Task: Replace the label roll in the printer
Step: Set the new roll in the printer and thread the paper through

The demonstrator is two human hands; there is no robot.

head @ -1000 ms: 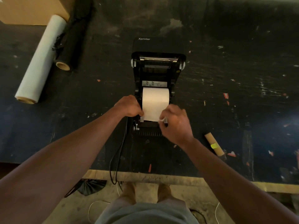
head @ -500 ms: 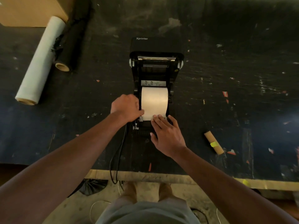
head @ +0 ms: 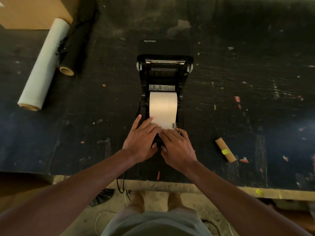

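A black Xprinter label printer (head: 165,48) stands mid-table with its lid swung open toward the far side. A white label roll (head: 162,106) sits in its bay, with the paper's free end drawn toward me. My left hand (head: 142,139) lies flat with fingers spread on the paper's near left corner. My right hand (head: 177,144) lies flat beside it, fingertips on the paper's near edge over the printer's front. Both hands press down and grip nothing. They hide the printer's front slot.
An empty cardboard core (head: 225,151) with a yellow tag lies right of the printer. A white film roll (head: 44,65) and a black roll (head: 77,41) lie far left by a cardboard box (head: 30,11). A black cable (head: 121,183) hangs over the table's near edge.
My left hand opened from a fist at the roll's left side and moved down onto the paper's near edge. My right hand flattened beside it.
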